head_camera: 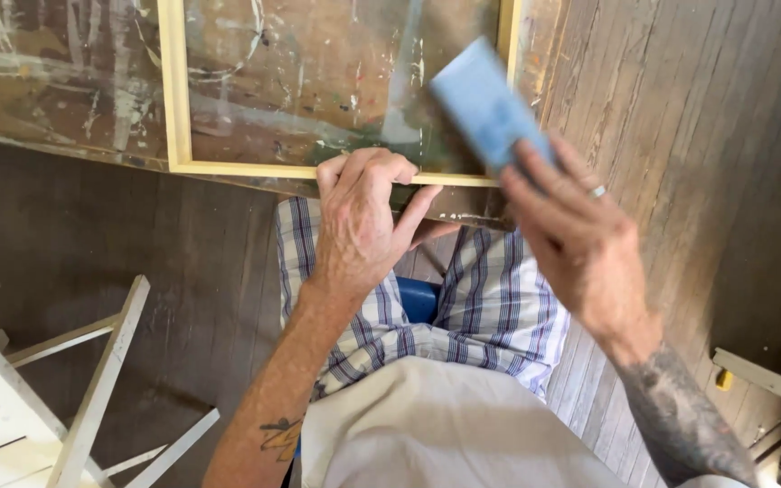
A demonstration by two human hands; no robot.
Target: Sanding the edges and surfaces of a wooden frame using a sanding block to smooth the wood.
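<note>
— Left hand (361, 221)?
— Curled over the near rail of the pale wooden frame (176, 99), fingers pressing it onto the paint-smeared bench (56, 81).
— Right hand (576, 239)?
— Clamped around a blue sanding block (485, 104), raised and tilted over the frame's near right corner; blurred.
— Below?
— Checked shorts (490, 303), white folding chair (20, 407) at left.

The frame (318, 171) is pale, unpainted wood, thin-railed and rectangular, lying flat on the paint-smeared surface (65, 90), its near rail along the surface's edge. The block (485, 104) is blue, oblong and blurred, tilted above the frame's near right corner.
</note>
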